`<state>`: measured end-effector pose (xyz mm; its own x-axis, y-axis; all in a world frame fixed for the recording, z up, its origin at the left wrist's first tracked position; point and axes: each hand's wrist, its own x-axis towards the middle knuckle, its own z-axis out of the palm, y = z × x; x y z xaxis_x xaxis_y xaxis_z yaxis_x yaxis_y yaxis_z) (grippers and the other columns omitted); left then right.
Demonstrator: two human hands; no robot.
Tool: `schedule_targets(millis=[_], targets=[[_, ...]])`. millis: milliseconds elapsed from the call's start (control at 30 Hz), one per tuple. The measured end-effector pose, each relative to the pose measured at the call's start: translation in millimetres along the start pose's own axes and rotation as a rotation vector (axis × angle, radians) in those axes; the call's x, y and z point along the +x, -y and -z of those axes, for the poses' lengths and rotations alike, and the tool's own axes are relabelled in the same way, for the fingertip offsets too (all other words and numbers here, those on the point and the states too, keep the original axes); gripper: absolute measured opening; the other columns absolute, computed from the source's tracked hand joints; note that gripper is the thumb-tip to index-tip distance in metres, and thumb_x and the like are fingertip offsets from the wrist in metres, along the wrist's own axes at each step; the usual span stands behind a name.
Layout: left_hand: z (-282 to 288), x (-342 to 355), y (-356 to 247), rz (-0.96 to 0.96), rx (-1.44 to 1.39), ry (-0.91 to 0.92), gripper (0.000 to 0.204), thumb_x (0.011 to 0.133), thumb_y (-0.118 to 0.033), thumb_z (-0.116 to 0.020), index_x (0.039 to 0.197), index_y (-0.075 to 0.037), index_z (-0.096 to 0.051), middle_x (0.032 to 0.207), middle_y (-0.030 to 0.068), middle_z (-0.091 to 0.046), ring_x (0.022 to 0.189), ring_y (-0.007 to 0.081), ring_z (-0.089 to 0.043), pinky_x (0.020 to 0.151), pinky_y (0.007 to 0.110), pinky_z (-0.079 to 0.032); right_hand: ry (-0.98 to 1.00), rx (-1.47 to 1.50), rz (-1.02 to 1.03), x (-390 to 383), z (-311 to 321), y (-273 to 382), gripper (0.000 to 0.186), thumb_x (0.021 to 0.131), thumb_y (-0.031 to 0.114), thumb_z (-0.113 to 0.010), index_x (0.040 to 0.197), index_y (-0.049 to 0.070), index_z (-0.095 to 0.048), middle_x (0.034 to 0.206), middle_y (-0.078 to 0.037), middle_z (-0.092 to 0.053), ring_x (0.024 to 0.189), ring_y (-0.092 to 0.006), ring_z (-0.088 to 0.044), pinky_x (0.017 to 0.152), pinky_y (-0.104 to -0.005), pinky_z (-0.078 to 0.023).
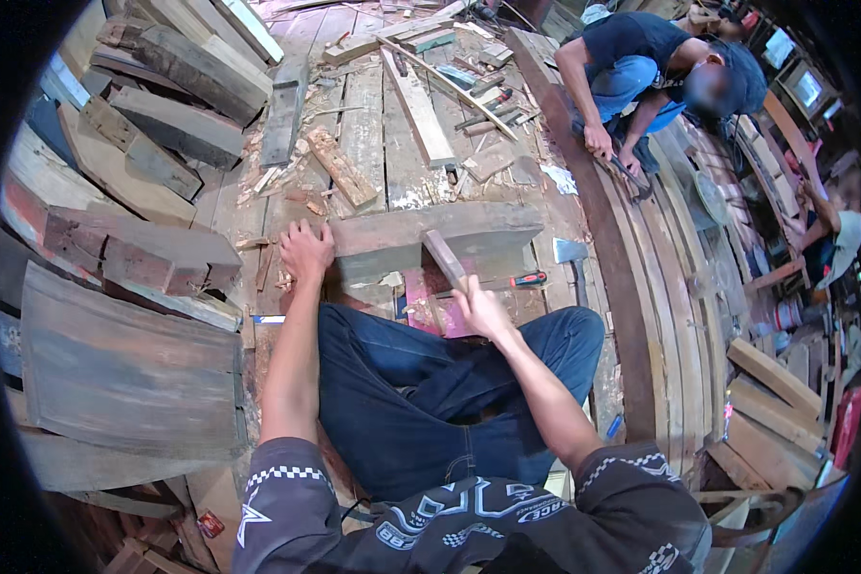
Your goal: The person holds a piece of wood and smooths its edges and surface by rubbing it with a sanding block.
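A thick, grey-brown wooden beam (440, 230) lies crosswise on the floor in front of my crossed legs. My left hand (306, 253) grips its left end, with the fingers bent over the far side. In my right hand (481, 310) is a flat wooden bar (442, 256), its upper end slanting up to the beam's near face. The fist covers the bar's lower end. Just beyond that fist a screwdriver (527, 279) with a red and black handle lies on the floor. A pink sheet (425, 304) shows between the beam and my legs.
A hatchet (571, 252) lies right of the beam. Stacked timber (167, 143) crowds the left side. Long planks (655, 316) run along the right, where a co-worker (631, 72) crouches holding a tool. Wood scraps, shavings and a pale board (418, 110) litter the floor ahead.
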<state>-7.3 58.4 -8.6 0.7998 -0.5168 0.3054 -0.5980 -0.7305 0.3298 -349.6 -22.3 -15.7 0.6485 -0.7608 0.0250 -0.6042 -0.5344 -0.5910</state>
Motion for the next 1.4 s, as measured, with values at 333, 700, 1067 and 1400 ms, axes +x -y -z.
schedule_targets(millis=[333, 700, 1067, 1400], targets=[[-1, -1, 0, -0.005, 0.003, -0.003, 0.053, 0.084, -0.046, -0.053, 0.113, -0.003, -0.064, 0.120, 0.0169, -0.058, 0.111, 0.0366, -0.052, 0.096, 0.048, -0.040, 0.062, -0.132, -0.198, 2, 31, 9, 0.035, 0.097, 0.031, -0.049, 0.106, 0.000, -0.036, 0.080, -0.036, -0.061, 0.081, -0.0544, -0.059, 0.070, -0.0617, -0.046], [4, -1, -13, -0.016, 0.004, 0.030, 0.052, 0.083, -0.046, -0.053, 0.111, -0.003, -0.064, 0.118, 0.0166, -0.059, 0.110, 0.0362, -0.052, 0.096, 0.049, -0.040, -0.020, -0.026, -0.291, 10, 18, -4, 0.037, 0.097, 0.034, -0.046, 0.108, 0.000, -0.036, 0.082, -0.037, -0.061, 0.083, -0.0539, -0.060, 0.071, -0.0620, -0.046], [-2, 0, 5, -0.014, 0.038, -0.027, 0.054, 0.084, -0.047, -0.052, 0.113, -0.003, -0.064, 0.120, 0.0159, -0.058, 0.111, 0.0355, -0.052, 0.094, 0.048, -0.042, 0.100, 1.151, -0.689, 17, 63, 21, 0.032, 0.097, 0.041, -0.052, 0.092, 0.009, -0.050, 0.053, 0.007, -0.033, 0.032, -0.0040, -0.023, 0.028, -0.0233, -0.015], [-33, -4, 11, -0.016, 0.159, 0.000, 0.061, 0.087, -0.054, -0.047, 0.126, -0.008, -0.059, 0.130, 0.0145, -0.054, 0.121, 0.0362, -0.049, 0.101, 0.052, -0.036, 0.228, 1.942, -0.543, -45, 122, 3, 0.037, 0.096, 0.041, -0.050, 0.102, 0.004, -0.055, 0.056, 0.002, -0.036, 0.032, -0.0061, -0.025, 0.027, -0.0200, -0.017]])
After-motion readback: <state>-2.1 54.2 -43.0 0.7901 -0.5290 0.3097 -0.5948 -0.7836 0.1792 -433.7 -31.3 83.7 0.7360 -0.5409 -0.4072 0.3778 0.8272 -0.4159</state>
